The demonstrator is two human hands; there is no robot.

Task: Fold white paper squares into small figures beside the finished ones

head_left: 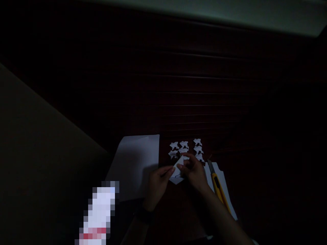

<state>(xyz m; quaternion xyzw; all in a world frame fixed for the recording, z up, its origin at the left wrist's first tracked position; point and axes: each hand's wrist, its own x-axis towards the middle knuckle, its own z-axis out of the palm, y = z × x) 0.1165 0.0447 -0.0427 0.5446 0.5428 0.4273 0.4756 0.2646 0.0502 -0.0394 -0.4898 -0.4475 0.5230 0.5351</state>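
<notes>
Just below and right of the frame's centre, a white folded paper is held between two hands, its pointed tip upward; the left hand pinches its left edge between thumb and fingers, a dark band on that wrist; the right hand grips the right side narrowly, thumb on the face and a finger near the tip; just above, small white paper figures lie in columns on the dark tabletop, the right hand partly covering the lowest; left of the hands, a large white sheet lies flat; toward the lower right, a yellow cutter rests on white paper, beside the right forearm; a pixelated bright patch hides the lower left.
</notes>
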